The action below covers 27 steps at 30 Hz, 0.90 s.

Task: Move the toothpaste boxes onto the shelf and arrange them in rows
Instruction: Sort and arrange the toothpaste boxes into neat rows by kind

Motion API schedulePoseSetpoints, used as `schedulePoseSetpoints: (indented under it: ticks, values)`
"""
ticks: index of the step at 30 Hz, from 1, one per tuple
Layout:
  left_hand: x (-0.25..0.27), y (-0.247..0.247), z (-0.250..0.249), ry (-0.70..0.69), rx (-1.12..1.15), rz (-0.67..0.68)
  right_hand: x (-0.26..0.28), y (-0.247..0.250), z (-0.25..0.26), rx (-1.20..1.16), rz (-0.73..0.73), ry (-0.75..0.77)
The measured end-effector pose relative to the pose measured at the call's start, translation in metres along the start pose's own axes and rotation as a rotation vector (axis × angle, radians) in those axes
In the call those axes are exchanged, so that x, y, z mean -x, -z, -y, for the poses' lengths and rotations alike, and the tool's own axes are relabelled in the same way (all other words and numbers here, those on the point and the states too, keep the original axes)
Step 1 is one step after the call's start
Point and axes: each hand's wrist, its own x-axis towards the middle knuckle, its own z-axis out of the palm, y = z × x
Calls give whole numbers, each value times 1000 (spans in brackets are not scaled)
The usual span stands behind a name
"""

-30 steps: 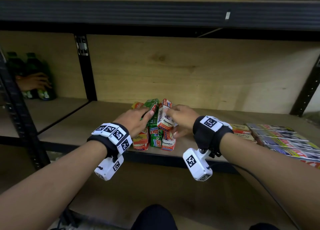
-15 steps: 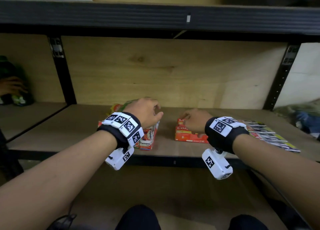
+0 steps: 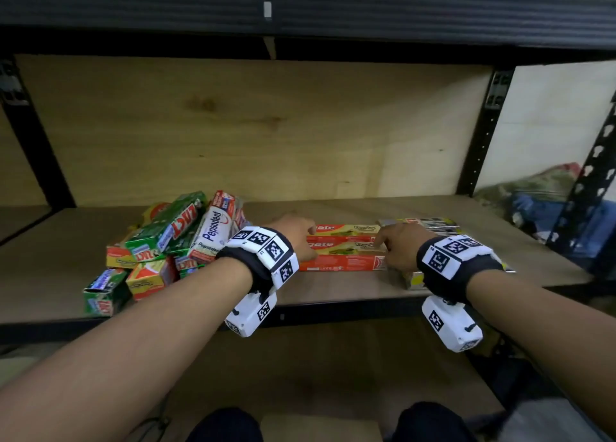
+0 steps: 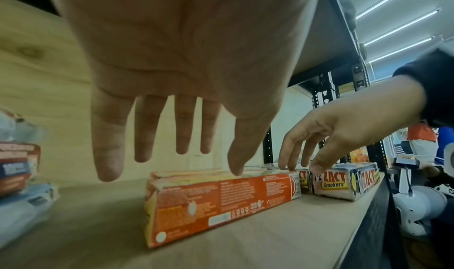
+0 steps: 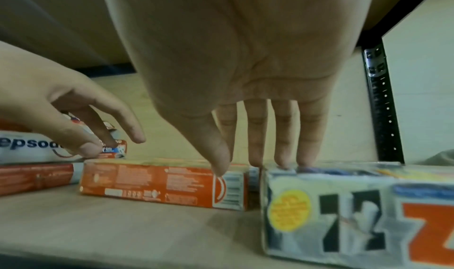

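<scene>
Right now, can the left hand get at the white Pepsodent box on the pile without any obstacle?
Probably yes. The left hand is open at the left end of the red Colgate boxes, and the Pepsodent box lies on top of the pile just beside its wrist. Nothing covers the box or stands between them.

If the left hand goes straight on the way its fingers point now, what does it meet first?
Probably the flat red Colgate boxes: the left hand points down over their left end, thumb about touching. Depth is unclear.
</scene>
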Motion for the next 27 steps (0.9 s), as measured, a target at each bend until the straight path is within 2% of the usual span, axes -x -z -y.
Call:
schedulePoseSetpoints:
  ticks: [6,12,21,27]
  values:
    - [-19,-18,1,38,-14,-6,-10,-10,-12,82,3,29]
    - [-33,-23,-2,15,-72,-51,-27,-2,-11,124,14,-30]
    - [-52,-28,-6,-37,-146,-12,-47,4,-20,71,-1,-113]
    - [-61,-36,-1,1,-88,10,-53,12,-27,30,67,-59]
